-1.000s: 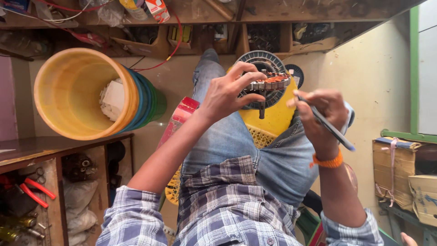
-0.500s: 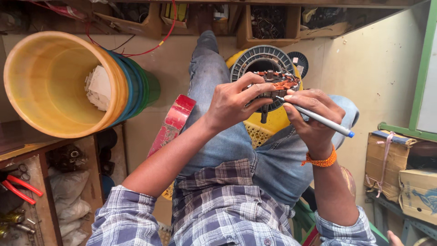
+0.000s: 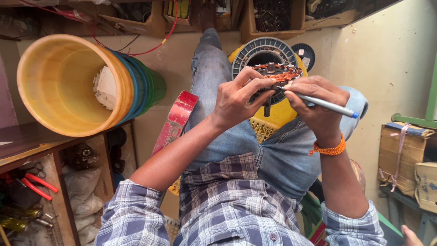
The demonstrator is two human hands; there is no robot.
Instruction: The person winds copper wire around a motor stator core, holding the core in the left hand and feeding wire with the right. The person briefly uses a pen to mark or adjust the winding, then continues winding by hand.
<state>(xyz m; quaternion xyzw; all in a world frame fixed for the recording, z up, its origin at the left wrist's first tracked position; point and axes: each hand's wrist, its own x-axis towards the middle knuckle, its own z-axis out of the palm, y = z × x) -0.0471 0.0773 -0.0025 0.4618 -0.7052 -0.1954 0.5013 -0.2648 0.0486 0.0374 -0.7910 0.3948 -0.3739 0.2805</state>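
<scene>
- A stack of plastic buckets, yellow innermost with blue and green rims behind it, lies on its side at the left, its mouth facing the camera; pale scraps of paper sit deep inside it.
- A red strap-like band runs along the left of the person's denim-clad leg; nothing stands between the camera and the hands.
- Wooden compartments along the top edge hold tangled wire and small parts; a red wire loops down from them.
- At lower left, a shelf carries red-handled pliers and brass-coloured parts; cardboard boxes tied with tape stand at the right.
- The left hand is closed around a round motor stator with copper windings, held above the lap, fingers curled over its near rim.
- The stator's shaft points roughly down towards the lap, its flat face tilted toward the camera; just behind it sit a grey ribbed disc and a yellow perforated crate.
- The right hand, an orange thread band at the wrist, pinches a silver pen-like tool; its long axis runs near level, blue end to the right, tip at the windings.
</scene>
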